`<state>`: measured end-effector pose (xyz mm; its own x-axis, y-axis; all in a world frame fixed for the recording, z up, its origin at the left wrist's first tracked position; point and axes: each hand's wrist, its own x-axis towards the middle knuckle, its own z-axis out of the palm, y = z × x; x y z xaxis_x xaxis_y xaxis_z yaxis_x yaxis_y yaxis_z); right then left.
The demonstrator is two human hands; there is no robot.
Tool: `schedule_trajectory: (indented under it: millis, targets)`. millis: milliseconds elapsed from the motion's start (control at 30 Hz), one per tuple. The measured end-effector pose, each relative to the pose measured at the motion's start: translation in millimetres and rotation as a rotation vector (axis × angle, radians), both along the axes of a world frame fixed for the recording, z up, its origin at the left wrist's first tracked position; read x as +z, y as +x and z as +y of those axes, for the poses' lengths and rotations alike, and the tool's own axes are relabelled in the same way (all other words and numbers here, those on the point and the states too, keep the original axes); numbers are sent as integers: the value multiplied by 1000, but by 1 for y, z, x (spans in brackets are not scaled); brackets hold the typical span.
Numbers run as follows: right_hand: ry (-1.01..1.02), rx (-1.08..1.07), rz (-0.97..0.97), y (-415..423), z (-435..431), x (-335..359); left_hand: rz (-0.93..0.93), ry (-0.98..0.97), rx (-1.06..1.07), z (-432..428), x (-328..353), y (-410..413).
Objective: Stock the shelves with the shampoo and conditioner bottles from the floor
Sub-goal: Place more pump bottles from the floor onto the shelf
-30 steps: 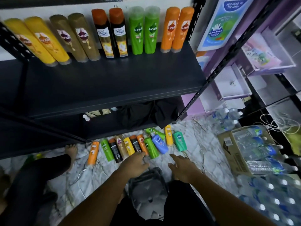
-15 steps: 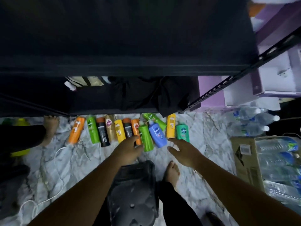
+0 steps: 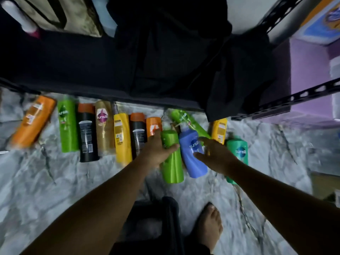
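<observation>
Pick-up step, by my judgement. Green bottle point(image 3: 173, 168) and blue bottle point(image 3: 193, 162) lay on the floor point(image 3: 55, 181) just before the shelf point(image 3: 73, 70). The left hand point(image 3: 156, 151) was spread over the green one and the right hand point(image 3: 215, 156) was open over the blue, neither gripping. Next: close fingers, lift.

One wide-angle view, taken from the person's head, faces steeply down and a little forward. Both forearms rise from the bottom edge to the left hand point(image 3: 156, 150) and right hand point(image 3: 215, 157) near mid-frame. The camera sits close: just beyond the hands the row of bottles point(image 3: 121, 137) on the marble floor point(image 3: 55, 181) spans the middle, the dark shelf point(image 3: 73, 70) further beyond fills the top, and a bare foot point(image 3: 209, 223) lies nearer than the right hand
</observation>
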<state>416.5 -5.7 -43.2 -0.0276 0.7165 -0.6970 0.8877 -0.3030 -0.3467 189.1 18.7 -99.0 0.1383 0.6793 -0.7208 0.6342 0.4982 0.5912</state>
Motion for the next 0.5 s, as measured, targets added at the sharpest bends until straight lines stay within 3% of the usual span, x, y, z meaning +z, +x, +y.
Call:
schedule_trajectory:
  millis: [100, 233, 333, 400, 500]
  targets:
    - [-12, 19, -14, -10, 29, -38, -22, 78, 3, 10, -21, 5]
    - [-92, 54, -2, -16, 62, -63, -69, 31, -8, 22, -39, 14]
    - [-28, 66, 22, -18, 69, -69, -66, 74, 66, 24, -67, 20]
    - [5, 37, 66, -19, 65, -69, -31, 129, 90, 16, -49, 23]
    - [64, -48, 160, -19, 61, -70, -134, 228, 110, -7, -27, 27]
